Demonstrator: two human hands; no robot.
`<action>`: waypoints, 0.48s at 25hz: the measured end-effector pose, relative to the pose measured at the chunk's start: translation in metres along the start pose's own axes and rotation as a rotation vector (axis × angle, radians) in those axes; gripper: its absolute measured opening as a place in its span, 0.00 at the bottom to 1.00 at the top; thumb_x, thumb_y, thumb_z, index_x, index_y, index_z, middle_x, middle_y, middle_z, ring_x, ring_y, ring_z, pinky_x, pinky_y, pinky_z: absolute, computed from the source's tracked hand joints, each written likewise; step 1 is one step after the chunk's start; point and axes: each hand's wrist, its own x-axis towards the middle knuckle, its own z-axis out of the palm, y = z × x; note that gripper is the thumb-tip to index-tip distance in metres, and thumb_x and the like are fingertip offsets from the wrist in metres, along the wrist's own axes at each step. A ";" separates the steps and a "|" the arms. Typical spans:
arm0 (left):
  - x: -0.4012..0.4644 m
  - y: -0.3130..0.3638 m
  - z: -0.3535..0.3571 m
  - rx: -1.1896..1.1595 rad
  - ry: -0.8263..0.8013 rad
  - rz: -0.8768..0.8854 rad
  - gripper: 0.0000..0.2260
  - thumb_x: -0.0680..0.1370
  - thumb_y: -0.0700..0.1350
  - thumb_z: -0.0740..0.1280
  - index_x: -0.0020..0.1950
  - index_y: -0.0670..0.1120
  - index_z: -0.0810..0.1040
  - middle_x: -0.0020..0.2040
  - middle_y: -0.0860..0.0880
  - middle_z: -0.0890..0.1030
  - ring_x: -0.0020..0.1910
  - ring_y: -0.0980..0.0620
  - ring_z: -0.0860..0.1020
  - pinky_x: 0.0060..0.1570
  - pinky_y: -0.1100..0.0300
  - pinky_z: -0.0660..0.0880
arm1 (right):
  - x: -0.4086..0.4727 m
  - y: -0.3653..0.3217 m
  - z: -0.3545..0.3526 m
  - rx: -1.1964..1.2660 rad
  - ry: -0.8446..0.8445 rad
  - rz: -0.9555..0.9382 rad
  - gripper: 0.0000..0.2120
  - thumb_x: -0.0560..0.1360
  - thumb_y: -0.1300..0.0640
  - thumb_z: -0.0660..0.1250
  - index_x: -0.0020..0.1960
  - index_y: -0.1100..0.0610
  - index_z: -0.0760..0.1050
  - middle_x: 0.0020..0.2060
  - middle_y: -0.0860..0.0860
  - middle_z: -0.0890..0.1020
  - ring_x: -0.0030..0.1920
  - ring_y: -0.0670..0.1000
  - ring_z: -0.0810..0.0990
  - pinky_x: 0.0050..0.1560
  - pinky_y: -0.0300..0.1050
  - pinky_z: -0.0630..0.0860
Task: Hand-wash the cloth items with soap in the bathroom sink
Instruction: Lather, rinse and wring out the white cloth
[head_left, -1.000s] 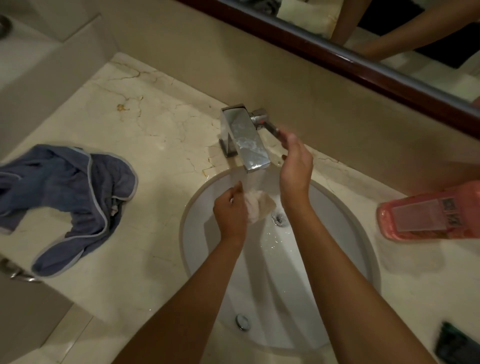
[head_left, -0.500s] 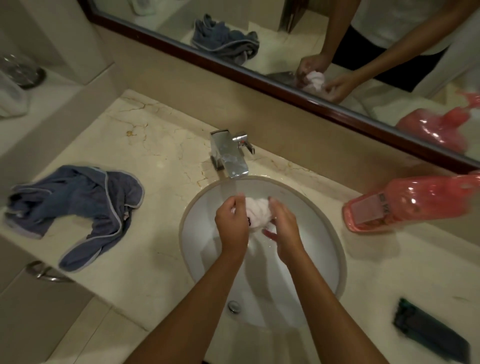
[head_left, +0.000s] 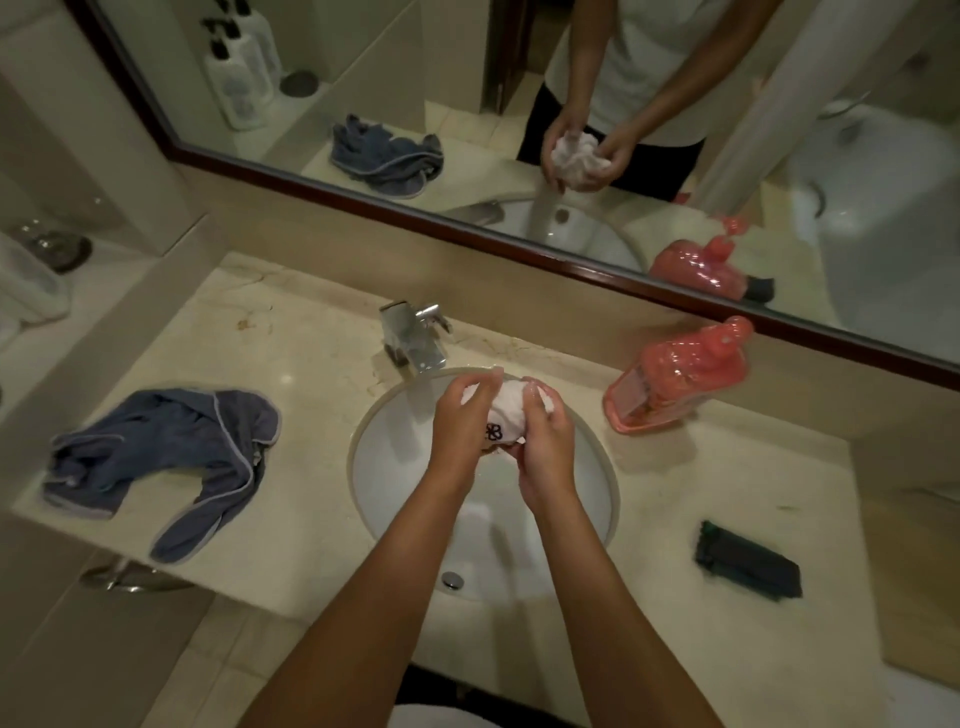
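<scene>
White cloth (head_left: 506, 408) bunched into tight wet ball, dark flower-like mark on near side, held above sink (head_left: 387, 483) bowl, just in front of faucet (head_left: 413, 338). Left hand (head_left: 462, 421) fingers curled over cloth's left side; right hand (head_left: 545, 441) fingers clenched round its right side, cloth squeezed between both. Blue garment (head_left: 166, 457) crumpled on counter (head_left: 311, 519), well left of left fingers. Pink soap bottle (head_left: 680, 379) right of right fingers, lying tilted.

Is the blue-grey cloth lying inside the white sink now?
No, the blue-grey cloth lies on the beige marble counter, left of the white round sink.
</scene>
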 end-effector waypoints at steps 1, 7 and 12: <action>-0.005 0.004 -0.002 -0.020 -0.028 -0.034 0.10 0.78 0.55 0.71 0.56 0.52 0.82 0.54 0.49 0.83 0.51 0.50 0.83 0.47 0.51 0.84 | -0.005 -0.004 0.001 -0.029 -0.007 -0.046 0.10 0.82 0.54 0.64 0.62 0.52 0.77 0.57 0.57 0.83 0.55 0.57 0.84 0.51 0.53 0.82; -0.008 0.013 -0.032 0.129 0.041 0.340 0.04 0.76 0.46 0.75 0.48 0.50 0.81 0.45 0.50 0.84 0.47 0.49 0.83 0.49 0.50 0.81 | -0.027 -0.030 0.014 0.137 -0.035 0.278 0.19 0.80 0.43 0.63 0.57 0.58 0.80 0.54 0.58 0.85 0.55 0.58 0.84 0.56 0.61 0.81; -0.010 0.031 -0.046 0.299 -0.264 0.705 0.07 0.74 0.46 0.71 0.47 0.58 0.80 0.51 0.55 0.80 0.51 0.58 0.79 0.49 0.65 0.76 | -0.036 -0.049 0.035 0.254 -0.077 0.407 0.21 0.79 0.46 0.64 0.61 0.62 0.77 0.51 0.61 0.85 0.48 0.60 0.86 0.47 0.54 0.81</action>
